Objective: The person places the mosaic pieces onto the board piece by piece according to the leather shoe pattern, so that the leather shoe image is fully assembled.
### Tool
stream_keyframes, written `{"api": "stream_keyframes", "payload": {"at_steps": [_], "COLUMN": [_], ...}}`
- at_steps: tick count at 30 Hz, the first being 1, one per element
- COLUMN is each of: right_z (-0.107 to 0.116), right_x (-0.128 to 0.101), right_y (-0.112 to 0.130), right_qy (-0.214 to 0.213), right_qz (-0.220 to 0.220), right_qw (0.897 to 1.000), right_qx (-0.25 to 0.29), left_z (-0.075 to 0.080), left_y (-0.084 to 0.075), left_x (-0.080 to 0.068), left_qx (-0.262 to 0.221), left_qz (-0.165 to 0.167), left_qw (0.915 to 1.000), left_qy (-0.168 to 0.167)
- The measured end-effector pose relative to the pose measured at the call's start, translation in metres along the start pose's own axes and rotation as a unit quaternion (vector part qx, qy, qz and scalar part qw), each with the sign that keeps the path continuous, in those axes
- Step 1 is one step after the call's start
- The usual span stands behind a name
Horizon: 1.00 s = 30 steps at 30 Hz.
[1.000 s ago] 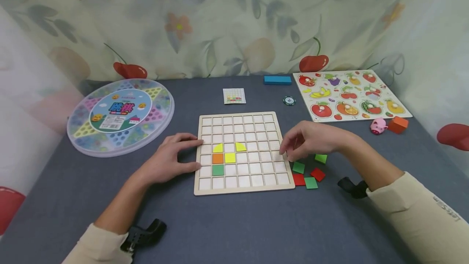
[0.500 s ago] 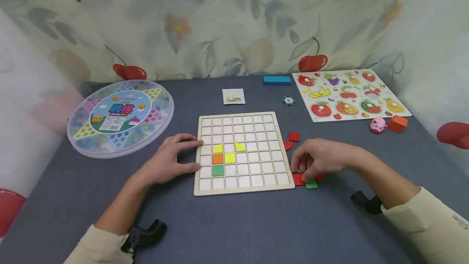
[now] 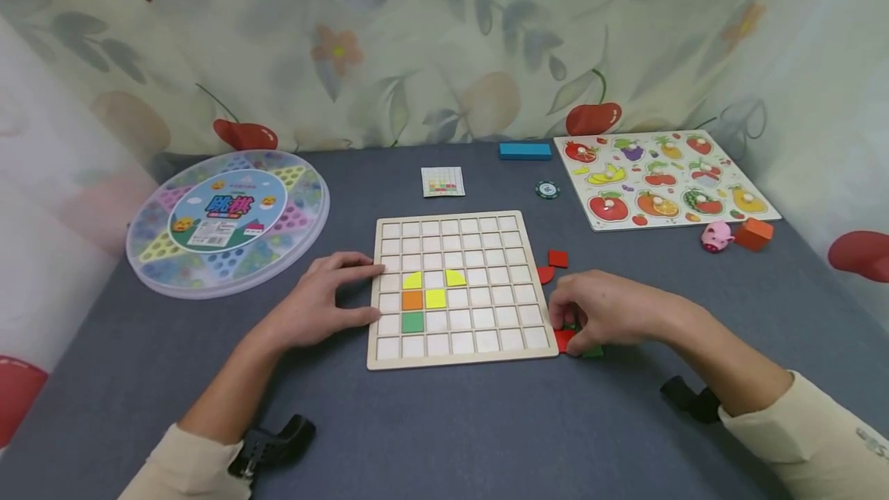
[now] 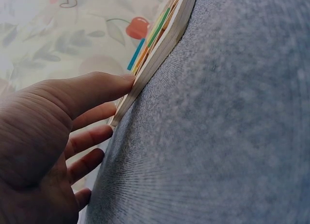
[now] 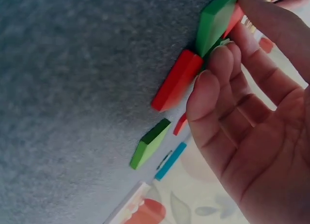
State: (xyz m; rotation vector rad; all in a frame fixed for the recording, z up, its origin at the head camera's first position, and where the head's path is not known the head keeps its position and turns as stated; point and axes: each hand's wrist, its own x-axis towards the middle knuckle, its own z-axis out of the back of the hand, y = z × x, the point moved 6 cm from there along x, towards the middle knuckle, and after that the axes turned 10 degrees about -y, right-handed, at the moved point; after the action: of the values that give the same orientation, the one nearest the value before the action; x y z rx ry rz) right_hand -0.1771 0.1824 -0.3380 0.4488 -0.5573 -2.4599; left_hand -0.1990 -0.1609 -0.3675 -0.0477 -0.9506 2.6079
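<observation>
Now the right hand [image 3: 611, 315] is pinching a green tile [image 5: 215, 18] beside the grid board [image 3: 461, 290].
Its curled fingers [image 5: 213, 83] are gripping that tile at the board's four o'clock corner, touching a red tile [image 5: 177, 79]; the left hand [image 3: 326, 303], fingers straight, is pressing the board's nine o'clock edge.

The head view looks down over the whole grid board [image 3: 461, 289]; both wrist views skim its edges close at table level.

Grey table [image 3: 451, 423]: grid board [image 3: 458, 365], round game case [image 3: 229, 218], fruit puzzle [image 3: 667, 176], loose tiles [image 3: 558, 258].
</observation>
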Motion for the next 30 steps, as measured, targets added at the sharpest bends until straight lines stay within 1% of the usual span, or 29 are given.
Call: {"api": "stream_keyframes", "payload": {"at_steps": [8, 21, 30], "right_z": [0.002, 0.003, 0.004], "right_x": [-0.003, -0.002, 0.001], "right_y": [0.006, 0.013, 0.009], "right_qy": [-0.011, -0.043, -0.058], "right_qz": [0.007, -0.007, -0.012], "right_qw": [0.999, 0.995, 0.994], "right_qx": [-0.038, -0.093, -0.097], "left_z": [0.001, 0.002, 0.001], "left_y": [-0.001, -0.002, -0.001], "left_x": [0.000, 0.000, 0.000], "left_qx": [0.002, 0.005, 0.005], "left_qz": [-0.001, 0.003, 0.001], "left_qw": [1.0000, 1.0000, 1.0000], "left_qy": [0.001, 0.003, 0.006]}}
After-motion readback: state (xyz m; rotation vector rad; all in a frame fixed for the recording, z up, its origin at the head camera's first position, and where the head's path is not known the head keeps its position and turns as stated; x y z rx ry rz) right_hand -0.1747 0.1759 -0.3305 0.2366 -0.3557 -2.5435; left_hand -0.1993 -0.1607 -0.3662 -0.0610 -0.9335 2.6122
